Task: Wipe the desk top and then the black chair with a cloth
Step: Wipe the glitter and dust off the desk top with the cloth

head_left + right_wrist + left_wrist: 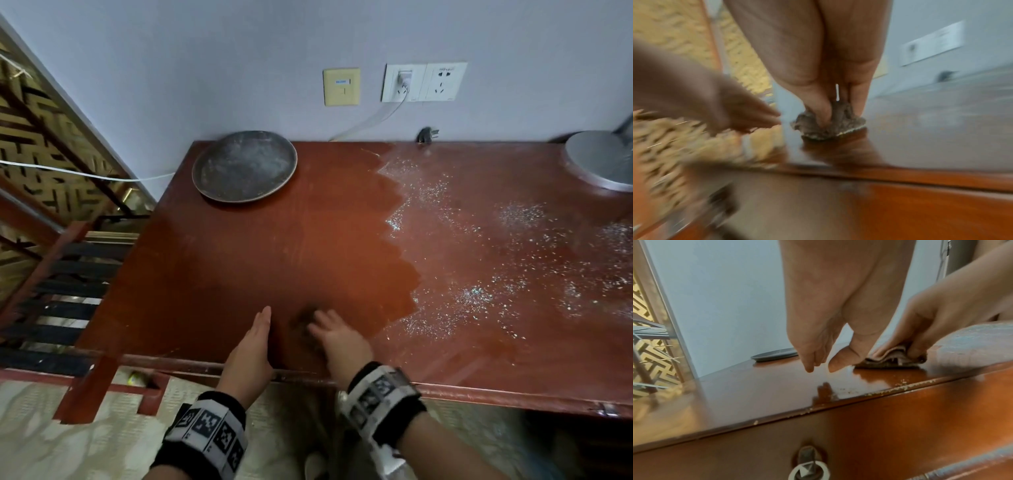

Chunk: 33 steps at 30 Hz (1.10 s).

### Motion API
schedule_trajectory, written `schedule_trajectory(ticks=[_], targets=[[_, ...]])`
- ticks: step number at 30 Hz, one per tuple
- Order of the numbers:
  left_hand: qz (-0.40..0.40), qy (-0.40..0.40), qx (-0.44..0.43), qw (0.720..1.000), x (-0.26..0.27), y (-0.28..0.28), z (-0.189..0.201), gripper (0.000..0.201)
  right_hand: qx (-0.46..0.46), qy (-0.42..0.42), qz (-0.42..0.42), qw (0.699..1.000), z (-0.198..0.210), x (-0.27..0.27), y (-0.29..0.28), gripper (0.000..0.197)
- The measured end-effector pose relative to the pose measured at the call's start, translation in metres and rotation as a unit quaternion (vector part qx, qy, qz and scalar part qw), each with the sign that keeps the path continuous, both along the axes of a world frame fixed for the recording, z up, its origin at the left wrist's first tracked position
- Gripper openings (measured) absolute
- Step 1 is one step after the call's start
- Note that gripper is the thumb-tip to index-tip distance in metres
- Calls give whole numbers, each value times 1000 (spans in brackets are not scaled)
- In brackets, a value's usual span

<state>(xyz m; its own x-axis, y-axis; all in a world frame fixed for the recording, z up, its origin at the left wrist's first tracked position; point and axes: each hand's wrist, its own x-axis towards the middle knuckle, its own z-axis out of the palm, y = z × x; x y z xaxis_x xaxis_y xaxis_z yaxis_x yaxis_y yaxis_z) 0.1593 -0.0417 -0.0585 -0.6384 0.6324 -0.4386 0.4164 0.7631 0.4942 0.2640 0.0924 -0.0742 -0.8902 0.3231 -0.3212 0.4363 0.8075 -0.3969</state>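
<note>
The red-brown desk top (274,240) shines clean on its left half, while white dust specks (479,274) cover the right half. Near the front edge my right hand (337,337) presses a folded brown cloth (301,323) onto the wood; its fingers curl round the cloth (892,359), also seen bunched under the thumb (830,125). My left hand (253,346) hovers just left of the cloth with straight fingers (809,363) and holds nothing. The black chair is not in view.
A round dark tray (245,166) lies at the desk's back left. A metal lamp base (603,159) stands at the back right. Wall sockets (423,82) with a plugged cable sit above. A slatted wooden rack (65,284) stands left of the desk.
</note>
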Motion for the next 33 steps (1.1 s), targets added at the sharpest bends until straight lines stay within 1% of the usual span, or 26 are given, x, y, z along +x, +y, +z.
schedule_trajectory(ticks=[2, 3, 4, 5, 7, 8, 9, 10, 12, 14, 15, 16, 17, 19, 20, 21, 23, 25, 27, 28, 30, 31, 33], targets=[[-6, -5, 4, 1000, 2, 3, 0, 91, 32, -28, -124, 991, -4, 16, 26, 67], [-16, -6, 7, 1000, 4, 5, -1, 90, 49, -37, -152, 987, -6, 21, 26, 70], [-35, -7, 8, 999, 6, 7, -2, 88, 75, -13, -147, 986, -11, 25, 17, 72], [-63, -7, 7, 998, 7, 11, -5, 86, 75, -1, -117, 990, -14, 27, 1, 74], [-120, -1, 2, 993, 11, 18, -11, 81, 87, 60, -52, 993, -28, 37, -28, 74], [-139, -1, -4, 990, 13, 22, -13, 79, 86, 55, -31, 994, -31, 42, -37, 72], [-149, 1, -10, 989, 15, 25, -14, 77, 72, 60, -27, 995, -28, 49, -38, 72], [-161, 7, -14, 987, 18, 28, -14, 77, 53, 64, -43, 996, -23, 58, -34, 74], [-183, 23, -13, 983, 23, 33, -14, 76, 48, 46, -134, 989, -17, 72, -5, 77], [-197, 31, -5, 980, 28, 38, -14, 74, 87, 44, -231, 968, -21, 93, 25, 74], [-203, 32, -2, 979, 30, 40, -15, 75, 104, 29, -256, 961, -22, 96, 30, 74], [-208, 31, 0, 978, 32, 42, -15, 76, 128, 18, -254, 959, -22, 94, 26, 77], [-214, 31, -1, 976, 34, 43, -17, 78, 117, 36, -239, 963, -28, 91, 16, 81], [-222, 32, -5, 975, 38, 45, -21, 80, 131, 71, -149, 978, -39, 81, -15, 80], [-225, 36, -10, 974, 39, 45, -23, 81, 124, 62, -120, 983, -39, 78, -30, 81], [-229, 40, -13, 973, 39, 45, -25, 82, 120, 51, -111, 985, -39, 79, -36, 84], [-230, 47, -14, 972, 39, 44, -27, 82, 120, 63, -126, 983, -47, 96, -28, 90], [-227, 51, -13, 972, 39, 44, -27, 82, 115, 70, -191, 972, -49, 121, -3, 95], [-221, 51, -19, 974, 39, 44, -25, 82, 127, 55, -263, 955, -42, 137, 22, 89], [-218, 53, -21, 974, 39, 44, -24, 82, 134, 30, -281, 950, -39, 139, 29, 84], [-221, 61, -21, 973, 40, 45, -23, 81, 136, 17, -287, 948, -34, 128, 23, 83], [-224, 65, -21, 972, 40, 45, -22, 81, 125, 28, -270, 954, -34, 118, 14, 86], [-228, 70, -22, 971, 41, 46, -21, 79, 138, 47, -197, 970, -47, 99, -16, 88]])
